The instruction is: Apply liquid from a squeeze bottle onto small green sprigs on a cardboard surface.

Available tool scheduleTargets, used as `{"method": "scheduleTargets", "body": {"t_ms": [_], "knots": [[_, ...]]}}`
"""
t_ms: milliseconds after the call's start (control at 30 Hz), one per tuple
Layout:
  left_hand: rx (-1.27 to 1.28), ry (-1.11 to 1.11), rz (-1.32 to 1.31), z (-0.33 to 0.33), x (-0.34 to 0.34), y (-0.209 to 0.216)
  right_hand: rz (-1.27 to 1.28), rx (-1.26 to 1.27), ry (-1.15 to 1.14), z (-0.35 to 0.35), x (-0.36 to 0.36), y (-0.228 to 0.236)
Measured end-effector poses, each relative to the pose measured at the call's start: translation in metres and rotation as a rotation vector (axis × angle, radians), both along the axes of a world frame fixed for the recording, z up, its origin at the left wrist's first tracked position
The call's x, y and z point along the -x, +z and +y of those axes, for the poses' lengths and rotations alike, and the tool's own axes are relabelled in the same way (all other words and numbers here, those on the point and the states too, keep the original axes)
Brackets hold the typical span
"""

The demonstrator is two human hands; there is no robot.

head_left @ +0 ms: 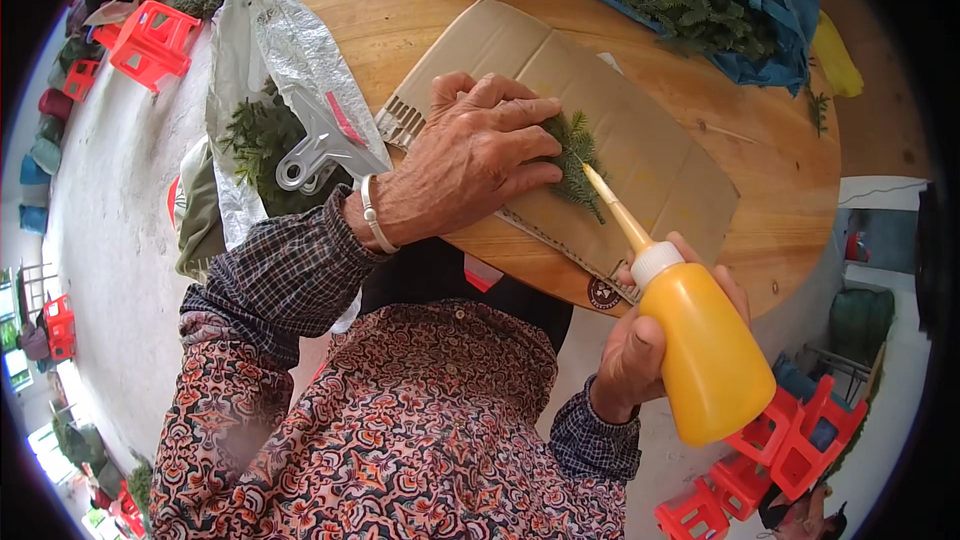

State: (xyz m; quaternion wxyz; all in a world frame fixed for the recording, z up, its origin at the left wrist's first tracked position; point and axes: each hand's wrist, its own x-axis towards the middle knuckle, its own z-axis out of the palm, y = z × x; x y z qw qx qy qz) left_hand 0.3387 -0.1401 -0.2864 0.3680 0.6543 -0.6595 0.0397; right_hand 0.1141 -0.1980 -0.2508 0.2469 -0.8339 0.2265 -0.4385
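Observation:
A small green fir sprig [578,168] lies on a flat piece of brown cardboard [665,135]. Over its left end rest the fingers of my left hand [482,148], pinning the sprig against the cardboard; their tips are partly hidden by the needles. My right hand [640,348] is wrapped round a yellow squeeze bottle [705,350] with a white collar. The bottle is tilted, its long pointed nozzle [620,210] aimed up and left, with the tip at the sprig's needles. Whether anything flows from the tip, I cannot tell.
The cardboard lies on a round wooden table [380,5]. A blue bag [790,0] of fir sprigs stands at the far right, beside a yellow cloth-like piece [838,58]. At the left, a grey clamp [325,140] grips a clear plastic bag [290,30] holding greenery. Red stools [155,45] stand around.

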Motion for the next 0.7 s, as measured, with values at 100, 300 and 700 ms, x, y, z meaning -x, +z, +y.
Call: {"method": "scheduleTargets", "body": {"t_ms": [100,300,700], "knots": [[0.025,-0.010,0.019,-0.001,0.000,-0.002,-0.149,-0.150,-0.063,0.003,-0.009,-0.008],[0.031,-0.004,0.019,0.000,0.000,-0.003,-0.191,-0.252,-0.090,0.005,-0.013,-0.014],[0.024,0.000,0.016,0.001,0.000,-0.002,-0.229,-0.272,-0.091,0.006,-0.008,-0.018]]}}
